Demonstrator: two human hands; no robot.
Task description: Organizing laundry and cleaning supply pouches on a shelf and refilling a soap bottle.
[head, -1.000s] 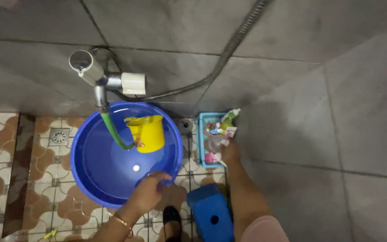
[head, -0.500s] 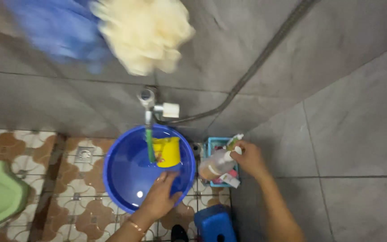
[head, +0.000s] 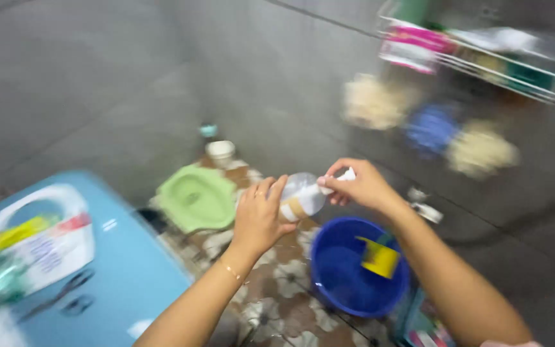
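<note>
While the left hand (head: 259, 215) wraps its fingers around a clear bottle (head: 300, 196), the right hand (head: 361, 184) pinches its white cap (head: 343, 176), both held above the tiled floor (head: 276, 283) beside a blue basin (head: 354, 270).

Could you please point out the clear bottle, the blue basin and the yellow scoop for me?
clear bottle (head: 301, 195), head view, on its rounded body.
blue basin (head: 338, 270), head view, on its bare inner floor.
yellow scoop (head: 380, 258), head view, on its side wall.

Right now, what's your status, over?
Left hand grips clear bottle. Right hand pinches its white cap. Blue basin below, nothing between.
</note>
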